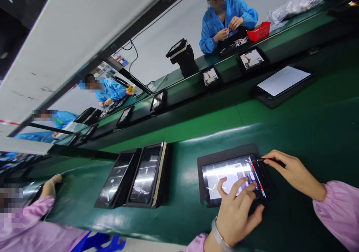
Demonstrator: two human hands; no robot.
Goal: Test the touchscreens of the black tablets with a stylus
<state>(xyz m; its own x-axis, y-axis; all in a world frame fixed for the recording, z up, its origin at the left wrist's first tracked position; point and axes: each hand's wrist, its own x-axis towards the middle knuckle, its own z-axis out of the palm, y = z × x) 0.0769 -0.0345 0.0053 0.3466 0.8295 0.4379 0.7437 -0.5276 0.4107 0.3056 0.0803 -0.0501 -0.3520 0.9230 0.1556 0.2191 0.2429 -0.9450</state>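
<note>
A tablet (221,173) with a lit screen lies on a dark foam pad (200,166) on the green bench mat. Over its screen my left hand (237,210) is open, fingers spread, with some fingertips at the glass; whether each one touches I cannot tell. My right hand (297,173) pinches a slim black cable plug (267,160) against the tablet's upper right edge. How far the plug sits in the tablet is hidden.
To the left, tablets with dark screens (146,173) rest on black pads. Beyond, another lit tablet (283,80) lies near a belt (182,102) carrying several opened devices. Co-workers in blue (209,31) sit opposite, by a red bin (259,32). A pink-sleeved person (36,210) is at left.
</note>
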